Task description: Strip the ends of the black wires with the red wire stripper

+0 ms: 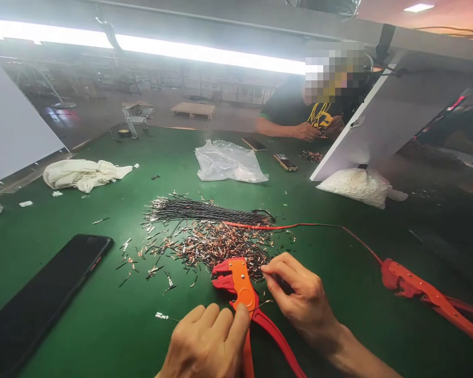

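My left hand (208, 341), knuckles up and fingers curled, is closed around a thin wire. A silver crimp terminal (162, 316) on that wire sticks out to the left, and a dark wire end shows right of the thumb. Under the thumb lies an orange and red wire stripper (242, 286), its jaws toward the scrap. My right hand (299, 291) pinches thumb and forefinger together beside the pile of cut wire scraps (220, 244); anything between the fingertips is too small to make out. Behind the scraps lies a bundle of black wires (205, 209).
A black phone (43, 304) lies at left, a second stripper (429, 294) at right with a red strip (307, 225). Farther back are a white cloth (82, 174), a clear plastic bag (230, 163) and a filled bag (357, 186). Another person (287, 107) handles yellow wires opposite.
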A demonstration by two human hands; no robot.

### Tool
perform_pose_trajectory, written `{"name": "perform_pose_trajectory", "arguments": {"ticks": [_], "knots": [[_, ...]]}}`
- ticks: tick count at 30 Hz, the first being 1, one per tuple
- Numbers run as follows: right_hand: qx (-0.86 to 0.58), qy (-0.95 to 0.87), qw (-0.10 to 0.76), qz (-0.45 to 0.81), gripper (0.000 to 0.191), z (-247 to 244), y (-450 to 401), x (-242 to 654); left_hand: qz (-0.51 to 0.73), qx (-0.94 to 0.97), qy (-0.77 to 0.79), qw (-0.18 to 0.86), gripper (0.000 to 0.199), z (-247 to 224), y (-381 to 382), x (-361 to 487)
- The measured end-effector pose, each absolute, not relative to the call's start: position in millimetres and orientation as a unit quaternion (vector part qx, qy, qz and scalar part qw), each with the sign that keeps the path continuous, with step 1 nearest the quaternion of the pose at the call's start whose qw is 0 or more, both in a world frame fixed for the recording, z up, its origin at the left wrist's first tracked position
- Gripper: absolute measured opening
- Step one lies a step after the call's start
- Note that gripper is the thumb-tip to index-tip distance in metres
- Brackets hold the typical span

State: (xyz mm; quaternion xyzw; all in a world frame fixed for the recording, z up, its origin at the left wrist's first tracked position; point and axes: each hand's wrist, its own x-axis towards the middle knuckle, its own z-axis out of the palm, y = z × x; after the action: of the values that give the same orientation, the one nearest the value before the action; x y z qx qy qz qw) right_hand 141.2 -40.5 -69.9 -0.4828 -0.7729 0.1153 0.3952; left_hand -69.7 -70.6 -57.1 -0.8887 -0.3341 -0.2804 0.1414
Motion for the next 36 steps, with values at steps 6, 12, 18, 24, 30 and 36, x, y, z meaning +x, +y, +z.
{"name": "perform_pose_trajectory", "arguments": {"ticks": [6, 12, 18, 24, 30, 36], "knots": [[-0.492, -0.773, 0.383, 0.120, 0.015, -76, -40, 142, -0.280, -0.891, -0.319, 0.159, 0.018, -58, -71, -71], [-0.484, -0.778, 0.375, 0.139, 0.011, -76, -41, 140, -0.325, -0.883, -0.302, 0.155, 0.021, -60, -69, -70], [-0.458, -0.790, 0.383, 0.137, 0.014, -72, -41, 136, -0.336, -0.869, -0.320, 0.174, 0.024, -61, -66, -74], [-0.427, -0.807, 0.386, 0.134, 0.015, -67, -46, 134, -0.340, -0.867, -0.332, 0.148, 0.028, -58, -62, -78], [-0.310, -0.852, 0.387, 0.169, 0.021, -56, -55, 129, -0.341, -0.873, -0.324, 0.131, 0.025, -53, -61, -75], [-0.287, -0.866, 0.387, 0.136, 0.013, -60, -57, 121, -0.347, -0.865, -0.326, 0.157, 0.022, -53, -64, -71]]}}
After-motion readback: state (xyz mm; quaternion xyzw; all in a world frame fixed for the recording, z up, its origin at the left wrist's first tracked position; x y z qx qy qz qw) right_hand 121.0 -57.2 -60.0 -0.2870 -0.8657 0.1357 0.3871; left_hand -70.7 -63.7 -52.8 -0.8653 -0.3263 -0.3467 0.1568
